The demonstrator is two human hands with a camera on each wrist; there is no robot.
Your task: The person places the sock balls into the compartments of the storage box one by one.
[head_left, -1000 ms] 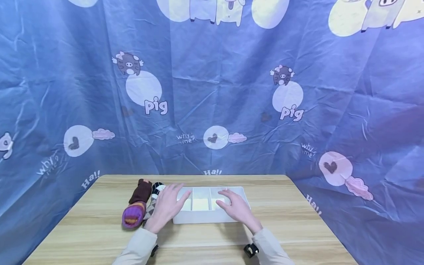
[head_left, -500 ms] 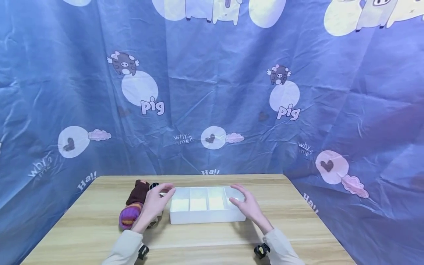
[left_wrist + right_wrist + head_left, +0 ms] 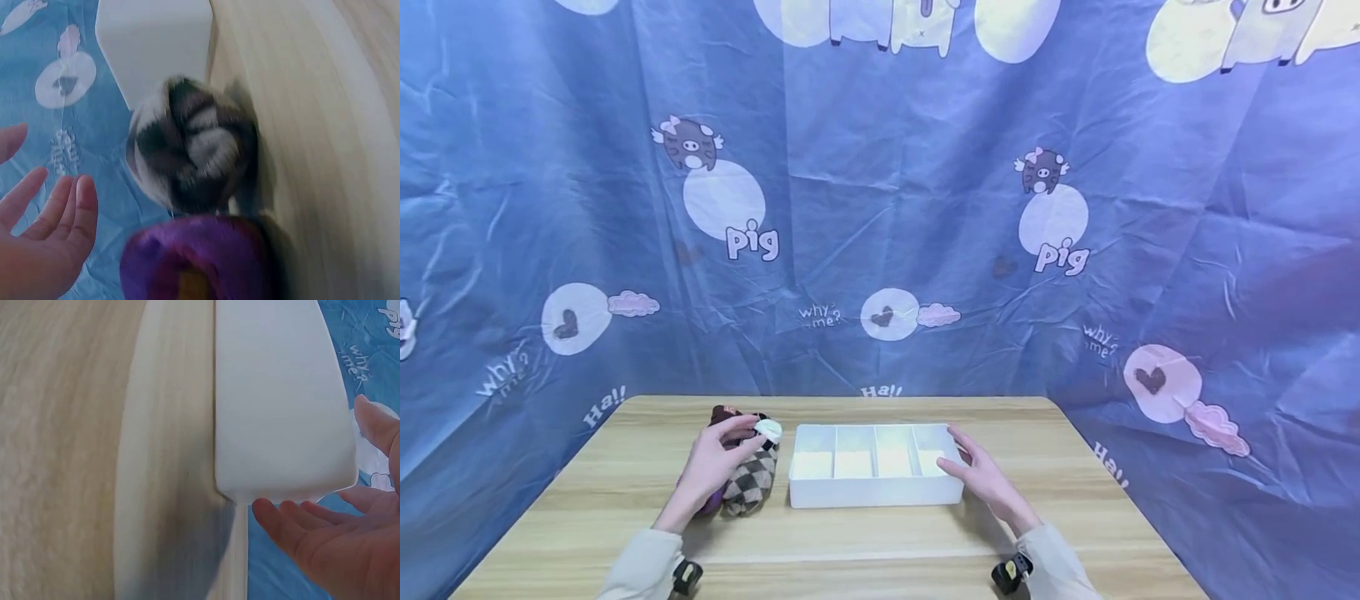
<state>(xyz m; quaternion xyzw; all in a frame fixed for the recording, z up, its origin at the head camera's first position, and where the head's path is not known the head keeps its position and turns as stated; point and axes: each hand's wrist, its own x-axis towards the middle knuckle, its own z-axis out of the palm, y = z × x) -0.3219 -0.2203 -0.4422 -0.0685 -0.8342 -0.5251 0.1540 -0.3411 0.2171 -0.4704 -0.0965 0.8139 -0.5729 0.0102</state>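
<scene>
My left hand (image 3: 715, 458) is over the rolled socks left of the box, fingers loosely spread and holding nothing. Below it lie a grey-and-brown checkered sock roll (image 3: 752, 482) and a purple one with an orange patch (image 3: 197, 259), mostly covered by the hand in the head view. Behind these, a dark brown roll (image 3: 722, 412) and a black-and-white roll (image 3: 768, 430) show in part by the fingertips. At the right end of a white divided box (image 3: 876, 492), my right hand (image 3: 987, 479) has its fingers along the end wall and its thumb over the rim.
The box has several bare compartments, split by thin walls. Everything stands on a light wood-grain table (image 3: 850, 567). A blue printed curtain (image 3: 880, 208) hangs behind the far edge and along both sides.
My left hand has moved left from over the box to over the socks. My right hand has moved right, from above the compartments to the box's end.
</scene>
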